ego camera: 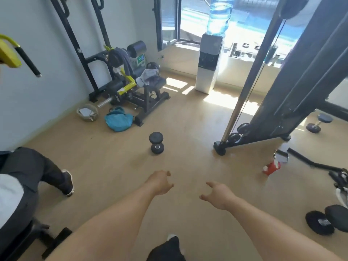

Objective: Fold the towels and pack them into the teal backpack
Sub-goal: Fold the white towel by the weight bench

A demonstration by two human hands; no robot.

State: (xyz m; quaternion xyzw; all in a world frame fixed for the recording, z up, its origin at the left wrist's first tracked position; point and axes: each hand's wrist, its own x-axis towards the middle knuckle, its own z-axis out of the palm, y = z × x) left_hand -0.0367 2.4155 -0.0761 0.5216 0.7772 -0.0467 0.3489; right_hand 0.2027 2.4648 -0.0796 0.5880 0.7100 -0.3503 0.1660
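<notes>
Right now both hands, left hand (pixel 160 182) and right hand (pixel 219 194), hang loose-fingered, holding nothing. Across the floor, the teal backpack (pixel 118 120) slumps beside the machine where towels (pixel 146 77) lie draped. A black dumbbell (pixel 156 142) between could trip a careless step.

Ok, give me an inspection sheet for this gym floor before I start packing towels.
Surface: tan wood-look floor, sunlit near the window.
Job's things: teal fabric backpack slumped on the floor by the black-and-yellow exercise machine; grey towels draped on its seat.
Clutter: black round dumbbell, red bottle, beige basket.
Grippers: left hand and right hand, both empty, fingers loosely curled.
Cables: black cable on the cable tower.
Surroundings: white water dispenser, a seated person's leg.
</notes>
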